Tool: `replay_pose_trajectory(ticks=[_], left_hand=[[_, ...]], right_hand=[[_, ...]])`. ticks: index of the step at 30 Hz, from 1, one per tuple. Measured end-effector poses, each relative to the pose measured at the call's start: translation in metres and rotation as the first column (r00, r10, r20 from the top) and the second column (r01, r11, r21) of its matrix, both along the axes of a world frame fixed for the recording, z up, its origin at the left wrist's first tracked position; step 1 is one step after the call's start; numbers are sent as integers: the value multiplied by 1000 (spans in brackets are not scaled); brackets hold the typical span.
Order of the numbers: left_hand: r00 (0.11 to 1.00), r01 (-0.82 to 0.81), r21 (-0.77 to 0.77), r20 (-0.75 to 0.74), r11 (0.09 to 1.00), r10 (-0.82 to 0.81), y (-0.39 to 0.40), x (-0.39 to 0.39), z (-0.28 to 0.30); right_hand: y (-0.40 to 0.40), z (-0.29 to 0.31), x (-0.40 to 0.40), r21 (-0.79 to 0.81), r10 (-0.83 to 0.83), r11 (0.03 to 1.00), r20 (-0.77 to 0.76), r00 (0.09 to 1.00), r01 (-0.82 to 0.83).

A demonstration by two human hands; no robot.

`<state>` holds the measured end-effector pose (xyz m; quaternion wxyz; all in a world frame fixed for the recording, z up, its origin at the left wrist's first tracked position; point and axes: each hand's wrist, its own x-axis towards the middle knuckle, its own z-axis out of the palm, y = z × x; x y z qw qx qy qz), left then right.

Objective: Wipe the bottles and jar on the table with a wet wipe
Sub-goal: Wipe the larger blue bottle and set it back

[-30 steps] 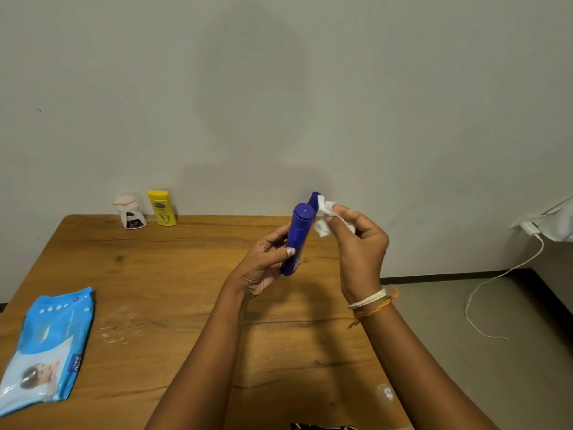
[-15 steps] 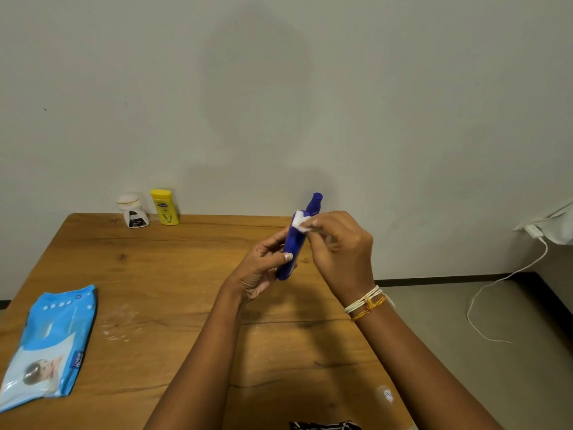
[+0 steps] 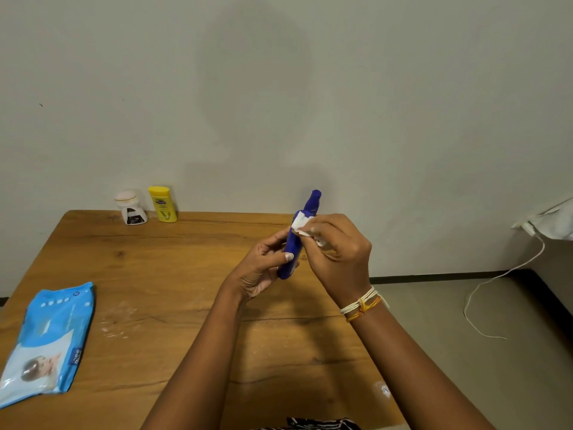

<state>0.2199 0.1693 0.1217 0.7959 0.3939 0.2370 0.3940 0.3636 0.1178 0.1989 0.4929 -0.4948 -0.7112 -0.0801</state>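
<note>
Wet-wipe pack (image 3: 46, 339) lying flat at the near left of the tabletop (image 3: 186, 274), well apart from the work. White jar (image 3: 131, 208) and yellow bottle (image 3: 163, 203) upright at the far edge, just beside each other, close to the wall; no wipe on either, so judged not yet done.

Left hand (image 3: 263, 268) wrapped round the lower half of the blue bottle (image 3: 294, 243), fingers (image 3: 286, 256) closed on it, bottle held tilted above the tabletop, cap end up. Right hand (image 3: 338, 246) pinching a folded wet wipe (image 3: 302, 225) against the upper body, just below the neck.

Risks noted:
- Wet plastic likely slick; one-handed hold low on the bottle, so a firm downward stroke could twist it loose and drop it.
- Small wipe pad, mostly hidden in the fingers; could slip out mid-stroke.
- Cap and far side possibly missed unless rotated.
</note>
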Motion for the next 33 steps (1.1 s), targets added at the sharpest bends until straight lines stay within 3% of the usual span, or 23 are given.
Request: replay_pose_trajectory(ticks=[2, 4, 6, 8, 10, 12, 15, 19, 24, 33], left_hand=[[1000, -1, -12, 19, 1000, 2, -1, 2, 1], [999, -15, -25, 31, 1000, 15, 0, 2, 3], [999, -21, -31, 24, 999, 22, 1, 1, 3], [1000, -13, -34, 27, 999, 14, 1, 1, 1], [1000, -1, -32, 27, 999, 2, 1, 2, 0], [999, 4, -28, 38, 1000, -3, 1, 4, 0], [998, -27, -49, 50, 998, 29, 0, 7, 5], [995, -95, -50, 23, 994, 96, 0, 11, 10], [988, -154, -119, -19, 981, 153, 0, 20, 21], [971, -214, -264, 52, 941, 235, 3, 20, 30]], right_hand=[[-1, -6, 3, -21, 34, 999, -53, 998, -36], [-4, -11, 2, -98, 23, 994, -208, 978, -44], [-4, -11, -3, -178, -65, 984, -505, 861, -30], [-1, -7, -5, -191, -124, 982, -647, 752, -2], [3, -2, -4, -153, -97, 988, -537, 838, 16], [8, 1, -4, -130, -9, 991, -279, 960, -28], [15, -6, -4, -154, 49, 987, 66, 997, -39], [16, -23, 2, -187, 12, 982, 55, 998, -1], [3, -43, 6, -262, 77, 963, 63, 995, -58], [-37, -53, 2, -275, 175, 952, 127, 976, -135]])
